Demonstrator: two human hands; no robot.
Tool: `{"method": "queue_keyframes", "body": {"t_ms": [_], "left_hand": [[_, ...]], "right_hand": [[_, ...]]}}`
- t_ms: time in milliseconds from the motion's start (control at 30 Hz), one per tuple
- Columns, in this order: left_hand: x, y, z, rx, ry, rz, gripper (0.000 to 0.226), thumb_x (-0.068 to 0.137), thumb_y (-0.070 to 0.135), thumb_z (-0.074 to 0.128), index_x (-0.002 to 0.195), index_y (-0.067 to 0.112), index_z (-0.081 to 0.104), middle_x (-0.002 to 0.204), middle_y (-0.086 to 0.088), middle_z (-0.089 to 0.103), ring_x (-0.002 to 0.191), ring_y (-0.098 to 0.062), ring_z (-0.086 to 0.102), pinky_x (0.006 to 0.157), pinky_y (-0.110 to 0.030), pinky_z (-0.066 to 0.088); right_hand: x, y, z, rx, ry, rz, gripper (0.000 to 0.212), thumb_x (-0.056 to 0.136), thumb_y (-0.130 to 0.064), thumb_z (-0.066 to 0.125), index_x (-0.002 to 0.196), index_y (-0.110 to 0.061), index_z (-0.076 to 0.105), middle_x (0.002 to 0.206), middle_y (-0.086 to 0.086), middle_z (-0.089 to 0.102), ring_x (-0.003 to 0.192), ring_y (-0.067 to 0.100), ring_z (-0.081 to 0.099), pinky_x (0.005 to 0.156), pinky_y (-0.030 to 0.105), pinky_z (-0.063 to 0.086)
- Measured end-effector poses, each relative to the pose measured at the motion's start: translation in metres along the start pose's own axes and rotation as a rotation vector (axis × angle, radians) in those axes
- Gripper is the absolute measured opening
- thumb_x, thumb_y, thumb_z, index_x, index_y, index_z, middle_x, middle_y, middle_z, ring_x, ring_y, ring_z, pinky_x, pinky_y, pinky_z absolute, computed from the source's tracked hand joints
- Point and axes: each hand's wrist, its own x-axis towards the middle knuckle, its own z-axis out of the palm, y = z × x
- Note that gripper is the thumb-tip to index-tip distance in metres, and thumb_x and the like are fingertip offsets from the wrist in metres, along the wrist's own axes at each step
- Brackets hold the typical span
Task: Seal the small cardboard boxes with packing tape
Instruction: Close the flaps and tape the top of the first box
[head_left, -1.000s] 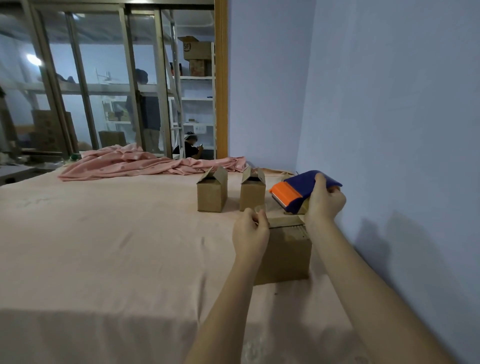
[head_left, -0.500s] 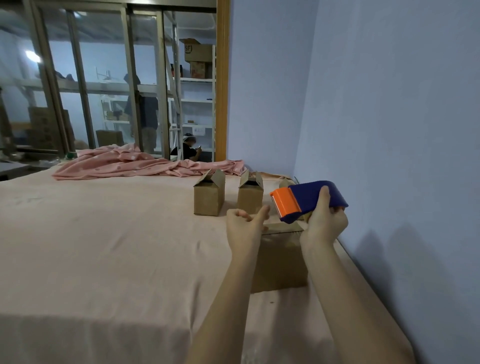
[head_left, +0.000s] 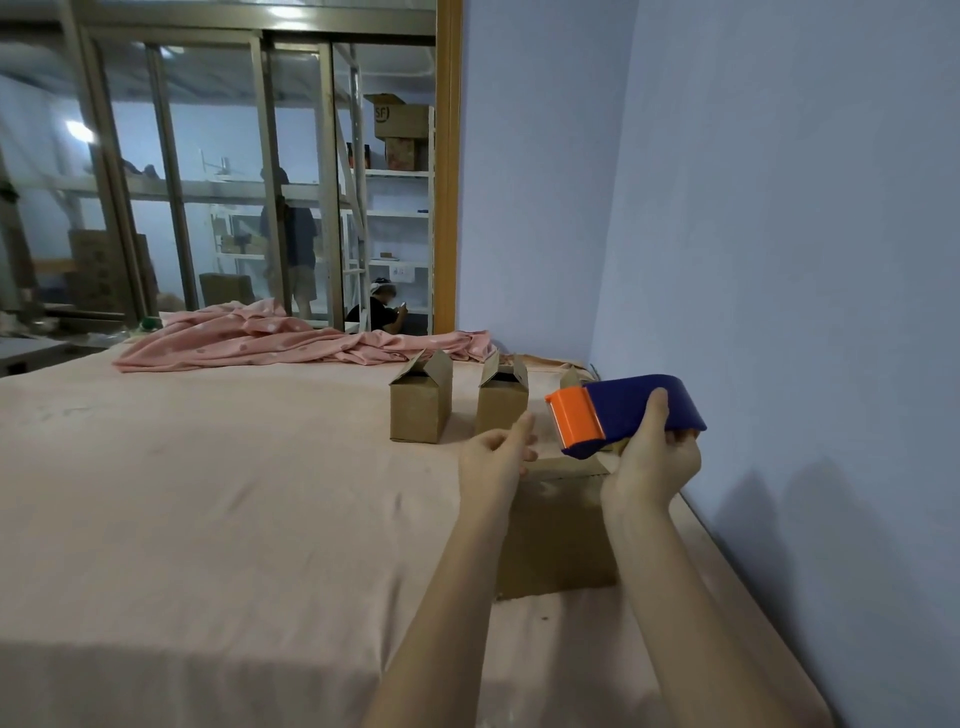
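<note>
Boxes of plain brown cardboard stand on the pink-covered surface; the nearest box, flaps down, sits between the forearms, close to the blue wall; two small boxes and behind it stand with flaps up, contents unseen; the right hand keeps its grip clamped on a blue-and-orange tape dispenser above the nearest box; the left hand hovers beside it, fingers apart, holding nothing; a crumpled pink dotted cloth lies behind.

Wall close right; open boxes behind; left free.
</note>
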Motion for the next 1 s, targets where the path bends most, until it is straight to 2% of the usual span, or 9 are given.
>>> {"method": "queue_keyframes", "body": {"t_ms": [133,300,433,533,667,767,933,1000], "left_hand": [[0.0,-0.005,0.005,0.108,0.059,0.095,0.027,0.091,0.039,0.057,0.073,0.02,0.065,0.07,0.004,0.065,0.069,-0.008,0.059,0.06,-0.018,0.041],[-0.002,-0.013,0.007,0.329,0.135,0.205,0.031,0.094,0.041,0.052,0.078,0.017,0.063,0.066,0.005,0.06,0.064,-0.006,0.055,0.054,-0.019,0.037],[-0.003,-0.01,0.01,0.367,0.178,0.242,0.03,0.094,0.04,0.052,0.074,0.019,0.059,0.065,0.007,0.057,0.063,-0.006,0.053,0.052,-0.019,0.033],[-0.005,-0.006,0.009,0.405,0.173,0.253,0.031,0.095,0.037,0.052,0.075,0.015,0.062,0.065,0.006,0.056,0.062,-0.006,0.052,0.05,-0.02,0.032],[-0.013,-0.014,0.01,0.424,0.204,0.293,0.034,0.095,0.037,0.051,0.073,0.014,0.06,0.063,0.007,0.054,0.06,-0.007,0.051,0.049,-0.019,0.031],[-0.014,-0.013,0.01,0.408,0.209,0.284,0.034,0.095,0.036,0.051,0.069,0.015,0.057,0.06,0.008,0.051,0.056,-0.005,0.048,0.046,-0.014,0.026],[-0.018,-0.016,0.007,0.361,0.212,0.301,0.036,0.096,0.032,0.051,0.07,0.008,0.056,0.061,0.004,0.051,0.058,-0.009,0.047,0.049,-0.021,0.029],[-0.014,-0.019,-0.003,0.366,0.241,0.321,0.037,0.096,0.031,0.05,0.071,0.006,0.056,0.062,0.002,0.051,0.06,-0.012,0.048,0.05,-0.022,0.028]], "right_hand": [[-0.002,0.0,-0.001,0.002,-0.012,0.001,0.043,0.088,-0.034,0.062,0.123,-0.018,0.045,0.106,0.001,0.065,0.089,0.016,0.066,0.075,0.03,0.057],[-0.003,0.001,0.0,0.011,-0.024,-0.029,0.04,0.088,-0.033,0.062,0.121,-0.016,0.047,0.104,0.002,0.066,0.087,0.015,0.067,0.066,0.023,0.056],[0.003,-0.001,0.0,0.008,-0.039,-0.025,0.04,0.089,-0.032,0.06,0.121,-0.011,0.048,0.101,0.003,0.067,0.088,0.016,0.067,0.066,0.025,0.056],[0.008,-0.004,0.003,-0.006,-0.038,-0.009,0.041,0.09,-0.03,0.06,0.122,-0.009,0.047,0.107,0.007,0.065,0.09,0.016,0.066,0.061,0.02,0.055],[0.012,-0.005,0.01,-0.023,-0.006,-0.053,0.037,0.089,-0.028,0.06,0.118,-0.008,0.05,0.104,0.006,0.066,0.084,0.013,0.066,0.053,0.013,0.049],[0.017,-0.008,0.017,-0.01,0.005,-0.05,0.035,0.089,-0.027,0.061,0.117,-0.008,0.05,0.106,0.005,0.065,0.088,0.014,0.066,0.056,0.015,0.05],[0.022,-0.015,0.02,-0.067,0.037,-0.076,0.03,0.09,-0.022,0.059,0.113,-0.005,0.053,0.107,0.006,0.065,0.089,0.015,0.065,0.064,0.021,0.055],[0.033,-0.033,0.018,-0.043,0.093,-0.158,0.027,0.09,-0.019,0.058,0.111,-0.003,0.053,0.106,0.007,0.065,0.087,0.013,0.065,0.068,0.022,0.055]]}}
